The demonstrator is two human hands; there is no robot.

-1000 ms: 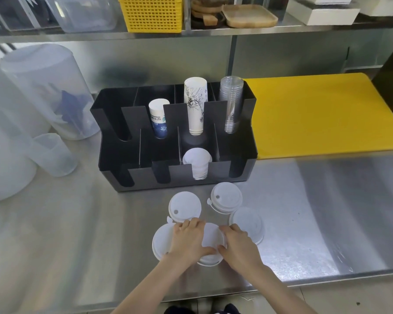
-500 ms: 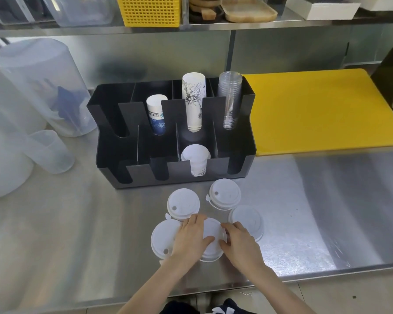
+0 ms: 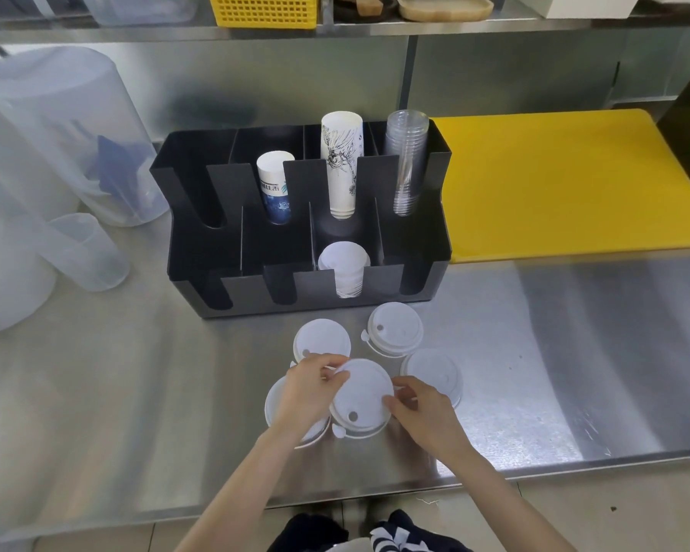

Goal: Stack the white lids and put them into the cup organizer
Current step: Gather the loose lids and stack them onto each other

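Observation:
Several white lids lie on the steel counter in front of the black cup organizer (image 3: 423, 280). One white lid (image 3: 361, 396) is gripped between both hands: my left hand (image 3: 307, 392) pinches its left rim and my right hand (image 3: 423, 412) pinches its right rim. It is tilted, with its near edge overlapping another lid (image 3: 273, 404) mostly hidden under my left hand. Three more lids lie flat: one (image 3: 321, 338) behind my left hand, one (image 3: 395, 328) nearer the organizer, one (image 3: 431, 372) beside my right hand. A stack of white lids (image 3: 345, 268) stands in a front compartment.
The organizer's back row holds a blue-printed paper cup stack (image 3: 275, 185), a taller printed cup stack (image 3: 341, 165) and clear plastic cups (image 3: 407, 161). A yellow cutting board (image 3: 554, 181) lies to the right. Translucent jugs (image 3: 56, 133) and a measuring cup (image 3: 84, 253) stand on the left. The counter edge runs close below my wrists.
Both hands have raised and tilted the middle lid, so its top face with the sip hole now shows. My fingers shifted from lying over it to pinching its rim.

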